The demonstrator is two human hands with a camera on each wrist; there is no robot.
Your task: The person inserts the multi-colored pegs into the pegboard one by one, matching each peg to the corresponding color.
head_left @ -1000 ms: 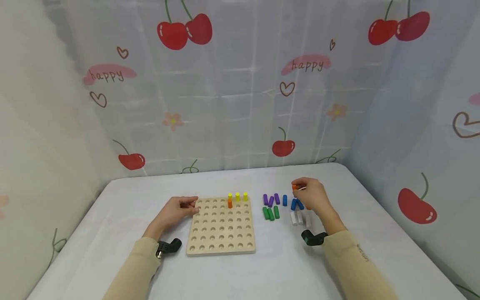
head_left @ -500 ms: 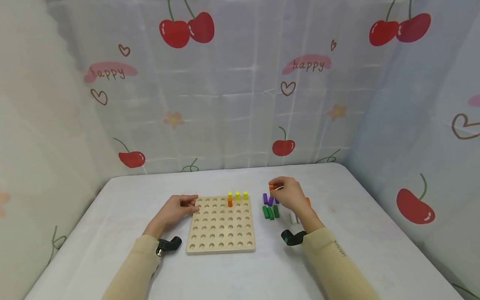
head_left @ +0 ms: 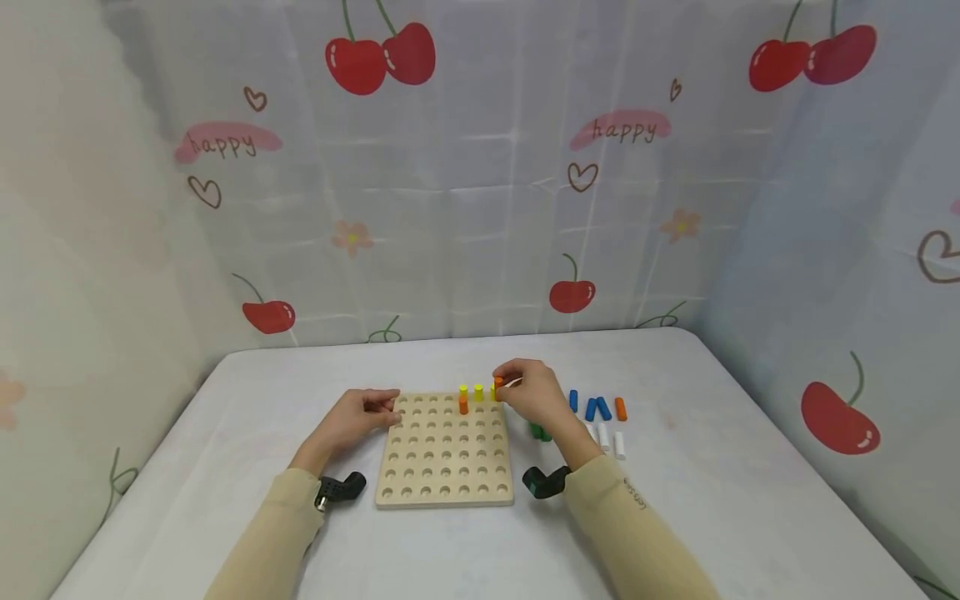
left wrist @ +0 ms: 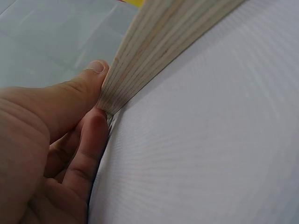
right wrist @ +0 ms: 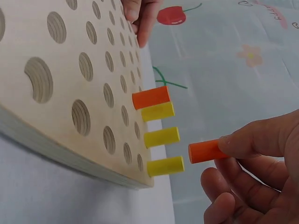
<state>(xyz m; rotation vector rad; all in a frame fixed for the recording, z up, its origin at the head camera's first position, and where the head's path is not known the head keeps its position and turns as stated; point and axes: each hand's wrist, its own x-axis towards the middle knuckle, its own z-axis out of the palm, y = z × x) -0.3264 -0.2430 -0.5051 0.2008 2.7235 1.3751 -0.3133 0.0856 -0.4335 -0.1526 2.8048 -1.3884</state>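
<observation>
A square wooden pegboard (head_left: 445,503) with rows of round holes lies on the white table. At its back left corner my left hand (head_left: 356,419) grips the edge, the thumb (left wrist: 88,79) against the wood in the left wrist view. Between right thumb and fingers I pinch an orange peg (right wrist: 204,151); this right hand (head_left: 534,392) is over the board's back right corner. The right wrist view shows that peg apart from the board, near the yellow pegs (right wrist: 166,166) standing in the back row. Another orange peg (right wrist: 152,97) stands in front of the leftmost yellow one.
Right of the board lie several blue pegs (head_left: 591,409), an orange peg (head_left: 621,409) and white pegs (head_left: 619,445). Green pegs (head_left: 539,432) are partly covered by my right arm. A patterned curtain (head_left: 480,233) hangs behind the table.
My right hand has carried the orange peg leftward from the loose pegs to the board's back right corner. It now covers the purple pegs. My left hand has stayed at the board.
</observation>
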